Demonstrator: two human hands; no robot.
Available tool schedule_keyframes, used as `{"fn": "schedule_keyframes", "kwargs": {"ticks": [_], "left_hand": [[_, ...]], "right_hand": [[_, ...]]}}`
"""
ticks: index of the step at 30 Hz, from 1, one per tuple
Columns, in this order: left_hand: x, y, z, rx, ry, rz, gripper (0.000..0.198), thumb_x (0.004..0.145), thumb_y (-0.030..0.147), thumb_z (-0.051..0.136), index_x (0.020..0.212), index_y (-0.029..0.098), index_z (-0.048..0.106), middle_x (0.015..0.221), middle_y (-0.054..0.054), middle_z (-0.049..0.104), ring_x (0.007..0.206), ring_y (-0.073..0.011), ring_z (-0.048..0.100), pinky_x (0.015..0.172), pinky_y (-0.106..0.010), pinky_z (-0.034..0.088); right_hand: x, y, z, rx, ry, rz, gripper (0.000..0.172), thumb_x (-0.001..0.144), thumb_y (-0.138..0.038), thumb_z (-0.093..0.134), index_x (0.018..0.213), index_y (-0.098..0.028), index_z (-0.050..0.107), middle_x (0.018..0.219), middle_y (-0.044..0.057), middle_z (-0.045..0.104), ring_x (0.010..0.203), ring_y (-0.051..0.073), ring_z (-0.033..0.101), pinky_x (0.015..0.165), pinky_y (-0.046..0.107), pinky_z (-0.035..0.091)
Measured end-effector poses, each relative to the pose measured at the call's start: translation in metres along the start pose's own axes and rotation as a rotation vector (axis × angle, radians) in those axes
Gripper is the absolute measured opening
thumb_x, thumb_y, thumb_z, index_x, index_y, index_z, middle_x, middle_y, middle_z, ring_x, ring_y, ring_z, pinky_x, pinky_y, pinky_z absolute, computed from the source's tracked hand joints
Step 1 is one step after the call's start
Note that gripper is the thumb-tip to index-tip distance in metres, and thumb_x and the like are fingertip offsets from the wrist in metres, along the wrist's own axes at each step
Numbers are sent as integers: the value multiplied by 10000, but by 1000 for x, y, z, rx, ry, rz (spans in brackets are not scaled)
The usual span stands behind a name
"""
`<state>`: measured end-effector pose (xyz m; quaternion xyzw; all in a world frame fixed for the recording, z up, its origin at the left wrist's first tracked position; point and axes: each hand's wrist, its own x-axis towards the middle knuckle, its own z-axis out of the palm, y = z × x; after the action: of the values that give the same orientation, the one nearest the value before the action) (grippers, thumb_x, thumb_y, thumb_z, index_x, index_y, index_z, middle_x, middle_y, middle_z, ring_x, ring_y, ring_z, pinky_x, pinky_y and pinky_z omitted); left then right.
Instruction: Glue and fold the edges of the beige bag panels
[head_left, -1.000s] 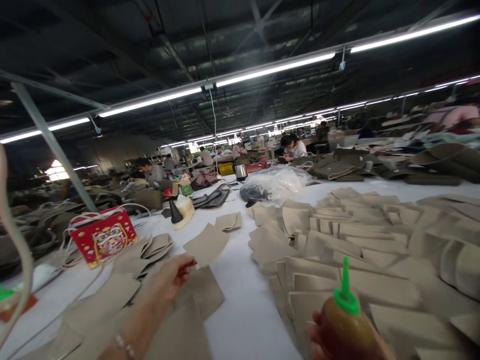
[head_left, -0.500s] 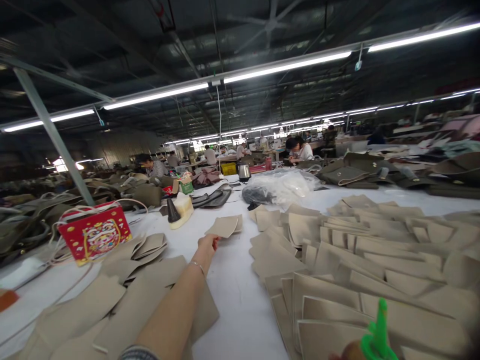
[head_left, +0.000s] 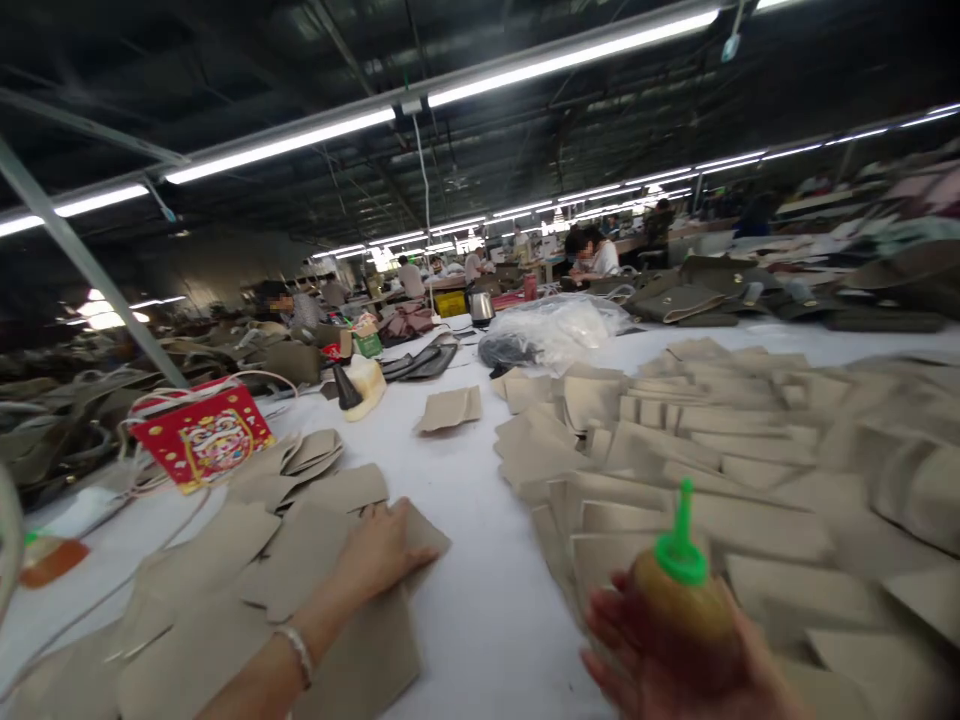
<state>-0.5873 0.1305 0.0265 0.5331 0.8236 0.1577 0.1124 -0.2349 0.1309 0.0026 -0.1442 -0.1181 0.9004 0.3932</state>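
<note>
My left hand (head_left: 386, 550) is on the left pile of flat beige leather-like pieces (head_left: 360, 650). Its fingers are curled over the far edge of one beige piece (head_left: 426, 530), with the thumb lying towards the right; the fingertips are partly hidden. In my right hand (head_left: 619, 640) is a squeeze bottle (head_left: 686, 610) of amber-brown liquid, held upright, with a green pointed nozzle. Beyond my left hand, a small beige stack (head_left: 448, 409) rests on the white table by itself.
Rows of overlapping beige pieces (head_left: 750, 450) cover the right side. A red printed bag (head_left: 206, 432) stands at the left, near another amber bottle (head_left: 52, 560). Further back are a dark cone (head_left: 346, 388), clear plastic wrap (head_left: 570, 330) and a kettle (head_left: 481, 308). People work behind.
My left hand has let go of the small beige stack and come back to the left pile. The squeeze bottle in my right hand has risen further into view. The view has shifted.
</note>
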Motion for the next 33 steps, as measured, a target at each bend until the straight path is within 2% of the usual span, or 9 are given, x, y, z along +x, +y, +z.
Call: {"fn": "schedule_keyframes", "kwargs": {"ticks": [4,7,12,18,21,24,27,29,33], "left_hand": [[-17,-9,8,185,-39,91,769,639,586,688,1256,151,543,1172,-212,567,1165,-449,445,935,-521,335],[-11,-6,2,257,54,104,722,625,383,733,1276,166,508,1174,-166,573,1143,-371,488,915,-435,358],[-14,12,-39,188,165,149,81,798,247,528,822,195,586,864,-35,633,901,-223,576,812,-331,362],[-77,25,-91,-178,320,224,188,838,381,453,758,212,479,710,27,550,696,-163,508,627,-259,350],[-121,19,-76,-443,53,240,189,794,378,491,770,194,521,746,13,591,721,-176,545,633,-262,399],[-162,8,-40,-392,-156,106,124,760,251,507,819,166,576,817,-25,634,808,-204,590,720,-289,445],[-197,4,-8,-80,50,-46,354,749,164,543,1100,132,583,1097,-97,611,1069,-253,538,941,-355,397],[-218,11,4,51,170,-31,493,789,176,543,1278,139,502,1256,-121,524,1204,-273,444,1044,-395,317],[-244,38,17,-1,-79,51,508,819,302,555,1300,150,498,1227,-120,516,1137,-265,494,1001,-383,395]], "right_hand": [[-9,14,31,91,23,-53,616,833,-651,502,927,-102,766,1072,218,709,1087,331,632,1016,484,416],[-16,18,43,149,49,-46,652,871,-640,457,923,-66,760,1126,248,677,1144,354,592,1040,499,385],[-36,22,65,114,87,-68,648,859,-600,531,919,7,748,1078,291,678,1050,364,645,983,451,463],[-65,31,65,-8,196,-255,284,760,-354,754,894,-104,763,941,161,754,857,287,710,822,392,575],[-79,39,52,-112,250,-316,245,713,-330,793,926,-216,753,985,73,759,814,259,712,726,374,601],[-94,48,44,-273,284,-297,266,723,-387,768,945,-243,743,978,68,754,826,266,701,697,368,601],[-104,56,43,-440,300,-290,291,744,-438,729,970,-254,726,971,72,744,838,248,684,691,318,587],[-107,59,41,-536,305,-288,319,745,-453,722,998,-259,703,983,68,734,866,236,671,719,286,573],[-105,59,29,-713,286,-308,432,731,-467,732,1104,-273,629,1034,61,712,948,244,650,779,268,556]]}}
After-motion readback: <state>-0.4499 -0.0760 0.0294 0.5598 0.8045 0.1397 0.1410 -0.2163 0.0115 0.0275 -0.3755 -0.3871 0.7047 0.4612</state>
